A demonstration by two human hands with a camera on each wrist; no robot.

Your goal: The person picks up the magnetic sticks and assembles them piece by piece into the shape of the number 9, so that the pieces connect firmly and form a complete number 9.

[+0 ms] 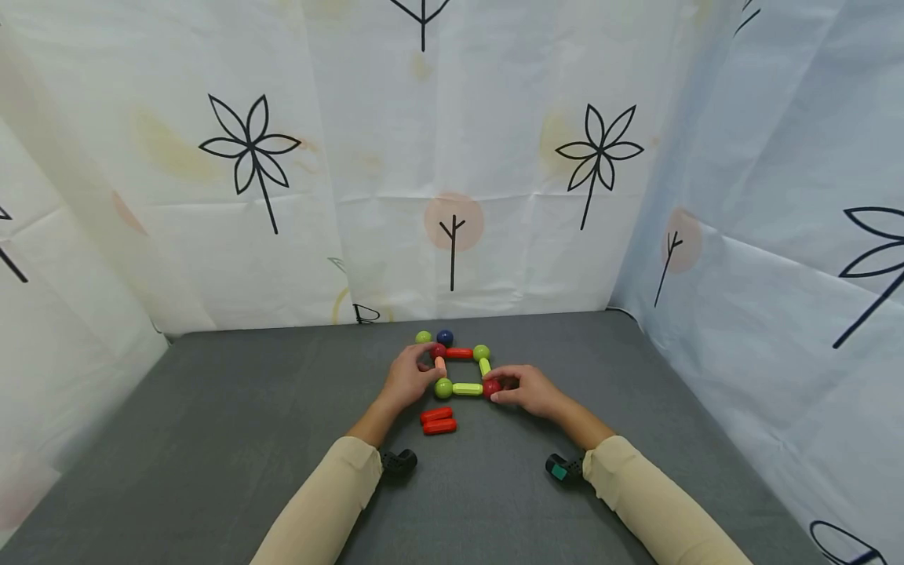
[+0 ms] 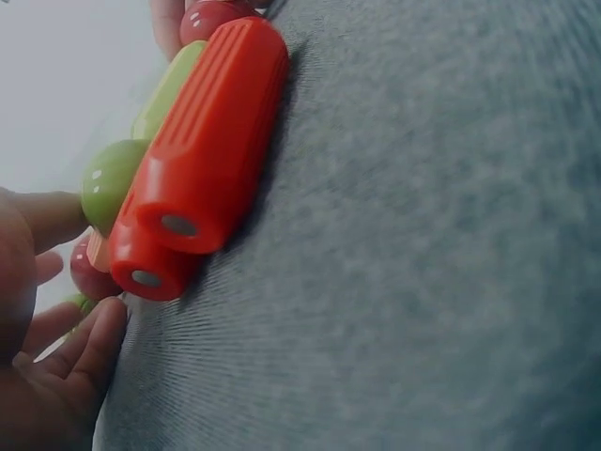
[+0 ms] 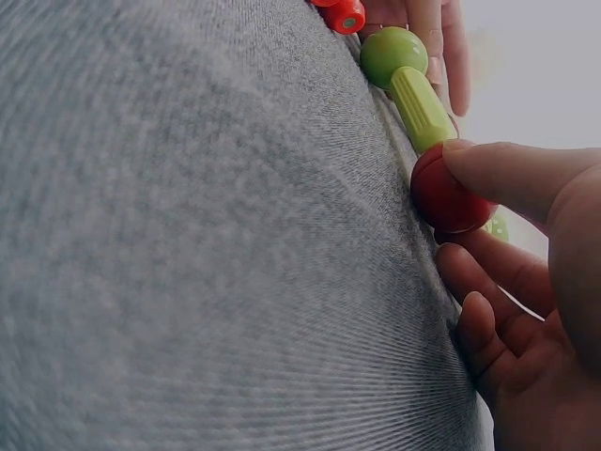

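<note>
A four-sided frame of magnetic rods and balls lies on the grey table. At its near right corner is a red ball (image 1: 491,388), which my right hand (image 1: 531,390) pinches between thumb and fingers. My left hand (image 1: 410,377) holds the left side, its fingers at the far left red ball (image 1: 439,351) and its thumb by the near left green ball (image 2: 111,183). An orange rod (image 1: 441,366) joins those two balls. Yellow-green rods (image 1: 467,389) form the near and right sides. The far side is a red rod (image 1: 459,354), ending at a green ball (image 1: 482,352).
Two loose red rods (image 1: 439,426) lie side by side in front of the frame. Behind it rest a dark blue ball (image 1: 445,337) and another green ball (image 1: 423,337). A white printed curtain (image 1: 494,259) hangs along the table's back edge.
</note>
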